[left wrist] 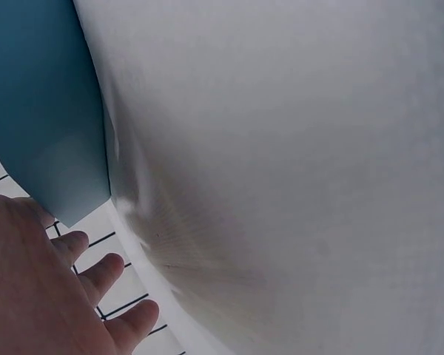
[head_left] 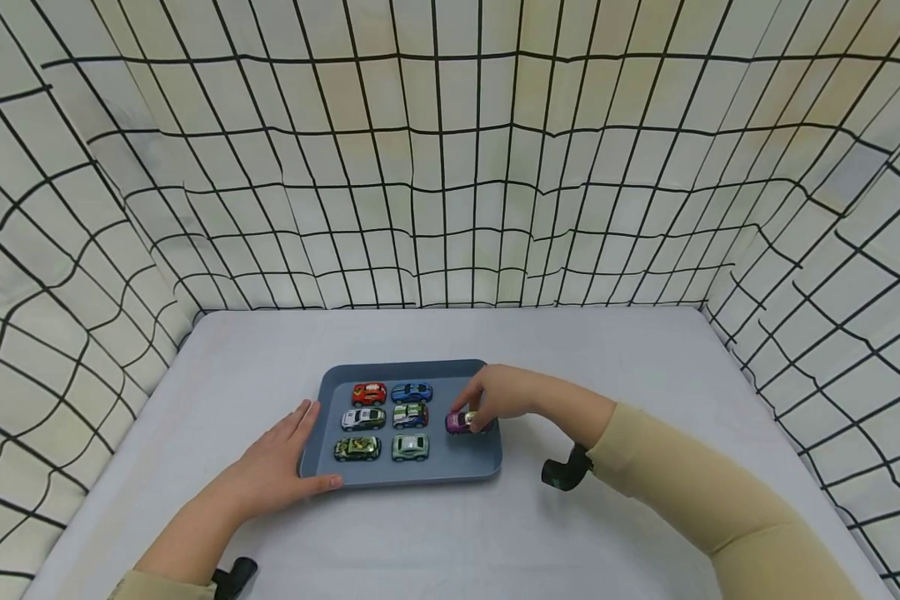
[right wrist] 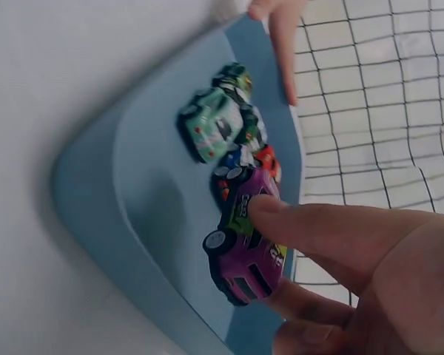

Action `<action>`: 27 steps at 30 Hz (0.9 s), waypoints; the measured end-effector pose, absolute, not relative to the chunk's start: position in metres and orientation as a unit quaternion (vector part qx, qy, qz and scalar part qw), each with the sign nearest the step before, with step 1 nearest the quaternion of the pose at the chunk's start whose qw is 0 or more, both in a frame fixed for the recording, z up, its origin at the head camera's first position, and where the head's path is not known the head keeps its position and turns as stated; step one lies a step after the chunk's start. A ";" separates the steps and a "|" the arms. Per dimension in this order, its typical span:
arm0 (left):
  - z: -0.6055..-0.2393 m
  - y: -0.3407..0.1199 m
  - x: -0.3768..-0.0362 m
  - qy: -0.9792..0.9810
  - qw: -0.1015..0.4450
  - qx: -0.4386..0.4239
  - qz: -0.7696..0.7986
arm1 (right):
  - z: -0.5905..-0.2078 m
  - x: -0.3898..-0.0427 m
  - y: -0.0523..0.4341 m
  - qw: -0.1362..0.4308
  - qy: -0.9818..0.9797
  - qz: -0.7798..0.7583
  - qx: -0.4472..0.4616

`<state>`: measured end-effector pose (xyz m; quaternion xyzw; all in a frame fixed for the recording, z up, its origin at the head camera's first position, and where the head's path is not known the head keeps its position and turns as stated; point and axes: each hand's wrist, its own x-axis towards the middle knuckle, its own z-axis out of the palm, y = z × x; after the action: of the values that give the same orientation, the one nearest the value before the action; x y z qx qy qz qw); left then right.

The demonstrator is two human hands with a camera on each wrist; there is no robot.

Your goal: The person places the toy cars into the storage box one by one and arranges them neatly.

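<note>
Head view first: right hand [head_left: 495,398] pinches a purple toy car [head_left: 461,422] at the right side of a blue tray [head_left: 420,475], low in the middle of the frame, while the left hand [head_left: 281,462] lies flat with straight fingers against the tray's left edge, grasping nothing. Six other cars [head_left: 386,419] stand in two tidy columns to the left of the purple one. The risk, as I judge it, is that the car lands crooked or nudges its neighbours out of line, since the gap beside them is narrow. The pale grey surface [head_left: 607,350] carries the tray; white cloth walls [head_left: 450,167] with a black grid close it in on three sides.

Left wrist view: the left hand [left wrist: 52,296] sits at lower left, fingers relaxed, the tray's [left wrist: 44,111] underside above it.

Right wrist view: fingertips [right wrist: 270,211] grasp the purple car [right wrist: 248,248] by its roof and sides, its wheels on or just over the tray floor [right wrist: 148,214]; a loose pinch could let it roll.
</note>
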<state>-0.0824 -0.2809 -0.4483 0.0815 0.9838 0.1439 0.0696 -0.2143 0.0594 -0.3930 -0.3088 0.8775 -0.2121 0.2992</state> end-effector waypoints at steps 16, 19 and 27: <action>-0.449 -0.280 -0.083 0.983 0.069 0.082 0.146 | -0.409 -0.187 0.041 0.214 0.912 -0.081 -0.340; -0.449 -0.279 -0.083 0.983 0.069 0.082 0.146 | -0.409 -0.184 0.041 0.196 0.915 -0.068 -0.346; -0.449 -0.280 -0.082 0.983 0.067 0.082 0.149 | -0.411 -0.182 0.044 0.180 0.916 -0.052 -0.355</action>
<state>-0.0820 -0.2803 -0.4490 0.0823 0.9832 0.1485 0.0671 -0.1820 0.0439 -0.4107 -0.3554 0.9156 -0.0517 0.1805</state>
